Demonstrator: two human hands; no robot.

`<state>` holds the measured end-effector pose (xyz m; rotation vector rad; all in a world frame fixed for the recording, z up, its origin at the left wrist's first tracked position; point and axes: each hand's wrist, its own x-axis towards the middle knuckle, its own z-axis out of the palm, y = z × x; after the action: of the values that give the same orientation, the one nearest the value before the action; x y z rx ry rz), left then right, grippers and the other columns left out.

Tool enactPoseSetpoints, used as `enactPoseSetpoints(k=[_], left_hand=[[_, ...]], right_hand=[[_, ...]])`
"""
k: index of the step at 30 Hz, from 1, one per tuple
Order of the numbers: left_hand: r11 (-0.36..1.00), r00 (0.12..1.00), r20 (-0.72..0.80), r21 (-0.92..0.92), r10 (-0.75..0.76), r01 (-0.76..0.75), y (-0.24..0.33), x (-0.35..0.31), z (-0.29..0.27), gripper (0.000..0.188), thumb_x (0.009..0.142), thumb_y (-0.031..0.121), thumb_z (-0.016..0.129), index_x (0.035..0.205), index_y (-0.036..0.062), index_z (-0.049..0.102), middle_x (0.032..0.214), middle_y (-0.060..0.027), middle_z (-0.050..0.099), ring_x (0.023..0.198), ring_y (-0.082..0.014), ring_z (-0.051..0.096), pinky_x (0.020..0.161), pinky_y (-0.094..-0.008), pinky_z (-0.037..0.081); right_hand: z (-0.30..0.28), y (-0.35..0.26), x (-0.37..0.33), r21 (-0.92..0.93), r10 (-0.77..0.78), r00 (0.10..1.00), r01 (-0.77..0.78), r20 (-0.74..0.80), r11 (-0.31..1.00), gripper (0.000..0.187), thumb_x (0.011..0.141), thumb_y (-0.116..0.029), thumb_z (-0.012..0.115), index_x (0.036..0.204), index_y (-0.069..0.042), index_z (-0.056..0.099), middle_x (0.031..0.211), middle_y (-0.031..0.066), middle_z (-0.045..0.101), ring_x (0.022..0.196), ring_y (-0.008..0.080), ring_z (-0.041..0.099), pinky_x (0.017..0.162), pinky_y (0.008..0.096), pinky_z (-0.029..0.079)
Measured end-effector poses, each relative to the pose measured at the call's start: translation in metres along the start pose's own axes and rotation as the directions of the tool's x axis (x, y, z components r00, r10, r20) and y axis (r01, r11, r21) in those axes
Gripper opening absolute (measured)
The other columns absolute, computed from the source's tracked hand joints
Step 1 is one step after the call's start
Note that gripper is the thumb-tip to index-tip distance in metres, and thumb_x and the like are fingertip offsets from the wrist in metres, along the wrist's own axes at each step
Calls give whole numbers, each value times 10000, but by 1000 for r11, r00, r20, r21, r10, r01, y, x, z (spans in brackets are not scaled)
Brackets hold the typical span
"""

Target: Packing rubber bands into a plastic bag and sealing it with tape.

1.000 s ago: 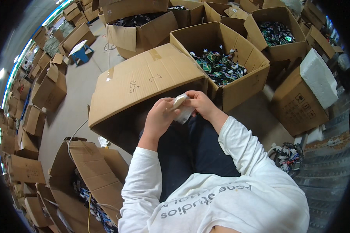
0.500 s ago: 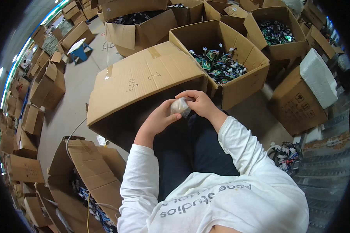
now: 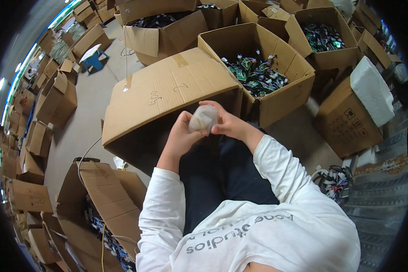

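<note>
Between my two hands, above my lap, is a small roundish bundle wrapped in whitish translucent plastic [image 3: 203, 118]. My left hand [image 3: 182, 133] grips it from the left, with the thumb along its lower edge. On the other side, the fingers of my right hand [image 3: 226, 123] curl round its right edge and top. What lies inside the wrapping I cannot make out. Just beyond my hands a large cardboard box lies on its side [image 3: 167, 84], its dark opening towards me.
Behind it to the right stands an open box [image 3: 285, 97] of green circuit boards and wires. A box with cables [image 3: 106, 186] leans at my lower left. On my right are a carton [image 3: 349, 122] topped by white foam [image 3: 371, 90] and a cable bundle [image 3: 336, 183]. A blue stool [image 3: 93, 59] stands farther off.
The wrapped bundle has been turned and raised slightly, so more of its whitish face shows. My right hand has shifted from over its top to its right side.
</note>
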<state>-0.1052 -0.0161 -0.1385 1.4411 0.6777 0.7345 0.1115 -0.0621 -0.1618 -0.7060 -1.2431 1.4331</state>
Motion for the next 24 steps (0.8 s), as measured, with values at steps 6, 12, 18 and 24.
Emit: enactPoseSetpoints(k=[6,12,18,24], left_hand=[[988,990,92,105,105,-114,7,-1,13,411,852,52,854,1118,50,541,1098,-26,633,1040,-98,599,947,-288,518],[892,959,-1,367,284,-264,-3,-5,16,342,836,-39,736,1141,-8,585,1137,-104,674,1032,-189,656,939,-310,527],[891,972,-76,421,221,-170,7,-1,26,334,867,-18,701,1178,-17,579,1130,-130,670,1035,-211,661,930,-314,533],[858,870,-401,512,286,-45,-23,7,-2,767,834,99,828,1443,1,372,1334,-168,566,1186,-255,596,988,-367,517]], right_hand=[[21,0,1,-96,13,998,-8,57,995,1082,712,-360,989,1561,-128,360,1407,41,564,1325,181,538,1130,342,432],[42,4,3,-293,-174,984,157,-34,943,905,740,-324,979,1469,-110,487,1288,34,628,1214,167,582,1077,333,455],[42,-6,3,-389,-248,963,189,-106,902,635,771,-286,952,1291,-80,652,1282,70,661,1202,177,610,1044,342,480],[34,-8,7,-665,-472,873,282,-120,691,297,843,-94,851,1102,-55,711,1119,89,752,1111,207,706,965,332,541]])
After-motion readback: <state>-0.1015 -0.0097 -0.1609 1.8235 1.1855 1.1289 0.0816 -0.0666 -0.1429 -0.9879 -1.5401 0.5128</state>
